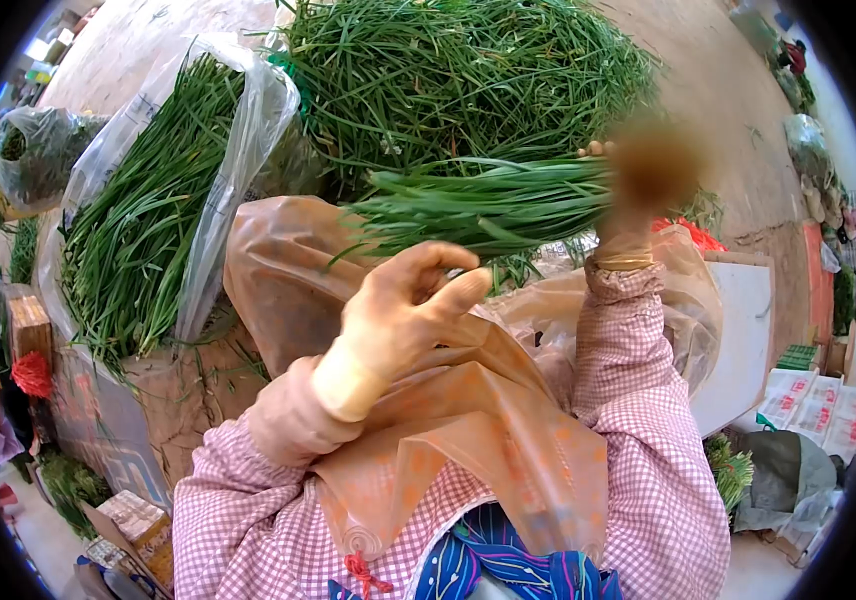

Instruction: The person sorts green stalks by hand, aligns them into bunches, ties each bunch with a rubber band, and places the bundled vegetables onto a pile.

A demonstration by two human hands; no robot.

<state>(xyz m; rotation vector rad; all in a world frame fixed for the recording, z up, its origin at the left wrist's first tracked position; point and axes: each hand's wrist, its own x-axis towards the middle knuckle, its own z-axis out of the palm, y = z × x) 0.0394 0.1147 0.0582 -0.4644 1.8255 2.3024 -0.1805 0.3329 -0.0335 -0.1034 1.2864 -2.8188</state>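
Observation:
My right hand [603,222] grips a bunch of garlic chives [498,205] by one end, and the long green leaves stretch out to the left. A brown blurred patch covers most of that hand; a few fingertips show above the bunch. My left hand [403,310], in a thin pale glove, is just below the leaves with its fingers bent and the thumb apart from the forefinger; I see nothing held in it. Beyond the bunch lies a large heap of loose chives [468,75]. To the left, a clear plastic bag [233,165] is packed with chives [153,210].
A brown translucent plastic apron [468,400] covers my lap. Beside it on the right stands a white board [738,335]. Red twine [32,374] and cardboard boxes [133,525] lie at the left. More filled bags [43,150] stand farther off on the floor.

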